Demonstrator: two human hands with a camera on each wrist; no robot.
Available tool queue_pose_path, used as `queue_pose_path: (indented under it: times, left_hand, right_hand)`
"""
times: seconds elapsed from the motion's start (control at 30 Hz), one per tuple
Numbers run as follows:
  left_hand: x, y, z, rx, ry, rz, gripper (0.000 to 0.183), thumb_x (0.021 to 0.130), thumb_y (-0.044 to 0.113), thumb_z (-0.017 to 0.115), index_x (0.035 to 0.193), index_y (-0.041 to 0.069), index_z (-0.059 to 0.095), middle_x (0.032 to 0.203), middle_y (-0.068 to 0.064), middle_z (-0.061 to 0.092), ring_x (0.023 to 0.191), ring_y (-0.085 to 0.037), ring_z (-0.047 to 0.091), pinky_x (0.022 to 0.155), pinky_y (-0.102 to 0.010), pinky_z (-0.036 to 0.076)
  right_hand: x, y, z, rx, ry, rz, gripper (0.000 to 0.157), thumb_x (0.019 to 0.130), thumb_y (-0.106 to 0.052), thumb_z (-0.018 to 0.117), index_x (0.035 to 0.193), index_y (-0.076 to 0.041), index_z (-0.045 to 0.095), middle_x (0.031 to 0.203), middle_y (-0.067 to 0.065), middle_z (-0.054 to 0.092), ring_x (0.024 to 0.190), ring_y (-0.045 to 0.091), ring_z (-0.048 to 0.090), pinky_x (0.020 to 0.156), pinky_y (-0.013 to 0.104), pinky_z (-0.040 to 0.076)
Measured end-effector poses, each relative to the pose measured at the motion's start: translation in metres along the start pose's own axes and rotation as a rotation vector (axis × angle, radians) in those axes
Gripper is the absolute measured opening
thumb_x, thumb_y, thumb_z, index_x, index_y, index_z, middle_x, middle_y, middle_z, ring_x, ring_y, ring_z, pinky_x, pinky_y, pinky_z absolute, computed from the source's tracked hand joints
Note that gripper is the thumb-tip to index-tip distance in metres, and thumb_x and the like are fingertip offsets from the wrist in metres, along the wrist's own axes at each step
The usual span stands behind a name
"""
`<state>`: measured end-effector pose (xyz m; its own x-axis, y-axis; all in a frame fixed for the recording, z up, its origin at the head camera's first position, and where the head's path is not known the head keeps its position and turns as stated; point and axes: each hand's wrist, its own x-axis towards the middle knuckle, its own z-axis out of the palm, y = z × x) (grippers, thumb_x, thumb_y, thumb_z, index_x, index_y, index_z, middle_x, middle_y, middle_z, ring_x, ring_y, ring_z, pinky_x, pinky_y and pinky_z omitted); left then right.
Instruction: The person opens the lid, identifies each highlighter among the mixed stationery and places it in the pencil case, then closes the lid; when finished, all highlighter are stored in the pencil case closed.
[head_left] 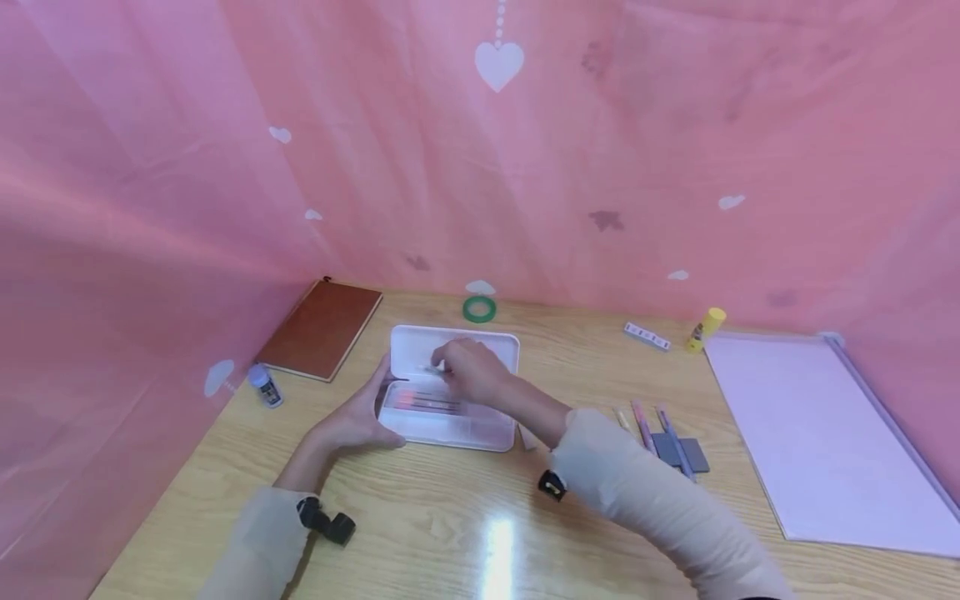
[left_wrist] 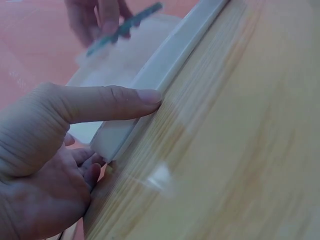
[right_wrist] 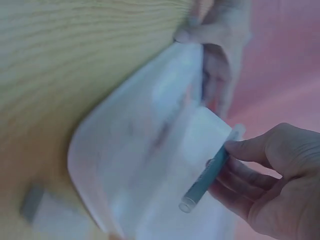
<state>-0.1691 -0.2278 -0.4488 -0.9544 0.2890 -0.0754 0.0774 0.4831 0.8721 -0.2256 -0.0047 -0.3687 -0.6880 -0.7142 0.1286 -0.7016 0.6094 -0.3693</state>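
Observation:
A white pencil case [head_left: 491, 429] lies with its lid up near the middle of the table. Several thin pens or pencils [head_left: 427, 402] rest in its tray, some with orange-pink parts. My left hand [head_left: 356, 421] grips the left end of the case, thumb [left_wrist: 125, 102] along the front edge and fingers round the side. Above the case, in front of the raised lid, my right hand [head_left: 476, 371] pinches a slim teal tube [right_wrist: 207, 175] with a clear end. The tube is mostly hidden by the hand in the head view.
At left are a brown notebook [head_left: 318, 329] and a small glue bottle [head_left: 266, 386]. A green tape roll [head_left: 479, 309] lies behind the case. Rightward are pens [head_left: 643, 427] by a grey pad [head_left: 697, 456], a white strip [head_left: 647, 337], a yellow glue stick [head_left: 706, 330] and a white board [head_left: 832, 433].

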Motion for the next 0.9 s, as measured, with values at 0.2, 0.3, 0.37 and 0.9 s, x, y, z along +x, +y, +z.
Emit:
queue_pose_path:
  times: [0.2, 0.3, 0.37, 0.9]
  left_hand:
    - [0.005, -0.012, -0.001, 0.011, -0.002, -0.024, 0.141, 0.057, 0.022, 0.090, 0.150, 0.025, -0.015, 0.157, -0.006, 0.013, 0.144, -0.022, 0.008, 0.115, -0.050, 0.007]
    - [0.005, -0.012, -0.001, 0.015, 0.002, -0.041, 0.140, 0.057, 0.021, 0.090, 0.150, 0.023, -0.014, 0.157, -0.008, 0.015, 0.144, -0.022, 0.009, 0.115, -0.050, 0.008]
    - [0.005, -0.011, -0.002, 0.019, 0.001, -0.046, 0.140, 0.057, 0.020, 0.090, 0.151, 0.023, -0.014, 0.157, -0.007, 0.014, 0.144, -0.021, 0.008, 0.115, -0.048, 0.009]
    - [0.006, -0.013, -0.002, -0.013, -0.002, -0.004, 0.142, 0.055, 0.016, 0.091, 0.148, 0.036, -0.015, 0.156, 0.000, 0.018, 0.143, -0.019, 0.011, 0.115, -0.049, 0.006]
  right_hand:
    - [0.019, -0.006, 0.035, -0.066, -0.024, 0.029, 0.025, 0.082, -0.004, 0.064, 0.103, -0.012, 0.073, 0.099, 0.001, 0.070, 0.089, 0.018, 0.062, 0.075, 0.034, 0.052]
    - [0.025, -0.008, 0.048, -0.119, -0.007, 0.015, 0.021, 0.082, -0.006, 0.066, 0.099, -0.015, 0.074, 0.093, 0.000, 0.069, 0.085, 0.016, 0.061, 0.071, 0.032, 0.052]
    - [0.027, -0.008, 0.055, -0.151, 0.000, 0.004, 0.018, 0.081, -0.008, 0.068, 0.096, -0.015, 0.075, 0.086, 0.000, 0.066, 0.079, 0.015, 0.058, 0.066, 0.031, 0.051]
    - [-0.012, 0.011, 0.020, -0.034, 0.104, 0.019, 0.028, 0.082, -0.021, 0.072, 0.108, -0.011, 0.070, 0.090, 0.003, 0.065, 0.080, 0.016, 0.061, 0.065, 0.031, 0.051]
